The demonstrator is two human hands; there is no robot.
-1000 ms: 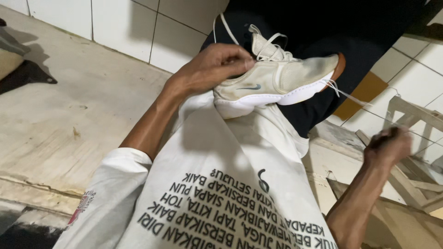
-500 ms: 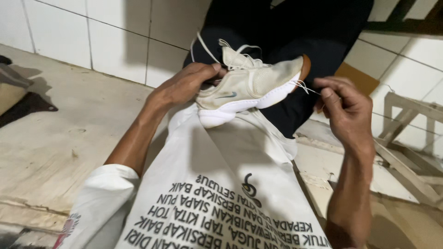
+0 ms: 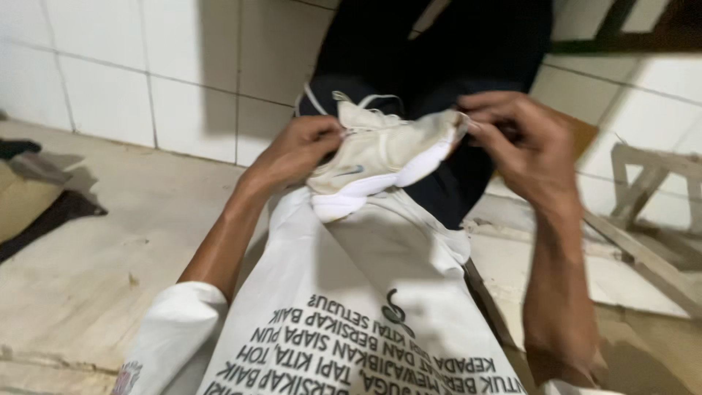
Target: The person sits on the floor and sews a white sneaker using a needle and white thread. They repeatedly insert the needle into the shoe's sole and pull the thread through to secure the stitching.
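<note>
A cream fabric sneaker (image 3: 380, 150) has a white rubber sole and a small dark curved mark on its side; its laces are off-white. The person's short-sleeved cotton shirt (image 3: 365, 292) is white with rows of black lettering and a black curled emblem. Dark navy trousers (image 3: 453, 66) lie behind the sneaker. The glossy square wall tiles (image 3: 146, 73) are white with grey grout; the worn floor tiles (image 3: 110, 241) are beige and stained.

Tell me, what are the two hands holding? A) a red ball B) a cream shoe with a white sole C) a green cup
B: the left hand and the right hand both have a grip on a cream shoe with a white sole, held above the lap.
</note>
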